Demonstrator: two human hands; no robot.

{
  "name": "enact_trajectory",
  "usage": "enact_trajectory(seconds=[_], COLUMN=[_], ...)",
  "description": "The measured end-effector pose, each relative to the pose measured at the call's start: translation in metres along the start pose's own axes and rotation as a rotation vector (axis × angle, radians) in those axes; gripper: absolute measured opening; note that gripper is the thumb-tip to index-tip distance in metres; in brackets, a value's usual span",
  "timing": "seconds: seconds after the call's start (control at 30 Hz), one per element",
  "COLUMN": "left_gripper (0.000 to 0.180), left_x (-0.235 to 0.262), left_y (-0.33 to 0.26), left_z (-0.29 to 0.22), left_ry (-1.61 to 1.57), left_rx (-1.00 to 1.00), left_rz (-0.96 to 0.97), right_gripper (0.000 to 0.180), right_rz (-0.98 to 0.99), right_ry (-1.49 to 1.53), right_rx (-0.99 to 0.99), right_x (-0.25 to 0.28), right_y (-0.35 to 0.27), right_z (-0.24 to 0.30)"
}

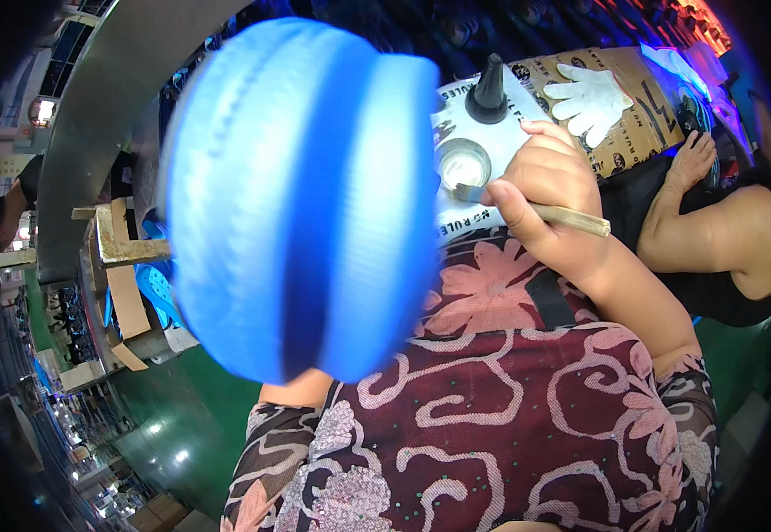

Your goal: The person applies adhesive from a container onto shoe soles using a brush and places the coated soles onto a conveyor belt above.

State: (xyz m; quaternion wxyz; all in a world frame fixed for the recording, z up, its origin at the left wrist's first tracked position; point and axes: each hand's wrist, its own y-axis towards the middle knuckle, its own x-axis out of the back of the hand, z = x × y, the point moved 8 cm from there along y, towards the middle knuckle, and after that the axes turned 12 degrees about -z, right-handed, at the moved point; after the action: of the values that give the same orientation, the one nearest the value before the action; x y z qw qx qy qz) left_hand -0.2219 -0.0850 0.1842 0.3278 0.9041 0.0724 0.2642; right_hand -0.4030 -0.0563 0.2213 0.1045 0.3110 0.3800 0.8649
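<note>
A small wooden-handled brush [532, 209] is being pinched in the right hand [541, 199], just beside a round tin [463, 163]. A blurred blue shoe sole [301, 199] is being held up close; the left hand is hidden behind it.

View: I have one picture only, from the left head camera, so no second view shares any part with it.
Position: it sits above my lap, looking steeply down past the patterned maroon clothing to the cardboard sheet [621, 106].
Facing: the cardboard sheet lies toward the upper right; the green floor [190, 417] falls away lower left of it.
Nearness: very close. A blurred blue round object [301, 199] left of the cardboard fills the frame's middle, hiding my left hand.
Reach: my right hand [541, 191] sits just below-left of the cardboard.
Lens: fisheye, with dark corners and straight edges bending toward the rim.
</note>
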Motion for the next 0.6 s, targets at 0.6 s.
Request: enact_trajectory(seconds=[0.6], left_gripper=[0.056], left_x=[-0.219], left_y=[0.146], left_z=[-0.244], left_ry=[-0.975], left_rx=[0.445], left_rz=[1.181], right_gripper=[0.026], right_rz=[-0.404], right_ry=[-0.042], right_rx=[-0.414], right_x=[0.146], right_y=[-0.086], right_z=[-0.095])
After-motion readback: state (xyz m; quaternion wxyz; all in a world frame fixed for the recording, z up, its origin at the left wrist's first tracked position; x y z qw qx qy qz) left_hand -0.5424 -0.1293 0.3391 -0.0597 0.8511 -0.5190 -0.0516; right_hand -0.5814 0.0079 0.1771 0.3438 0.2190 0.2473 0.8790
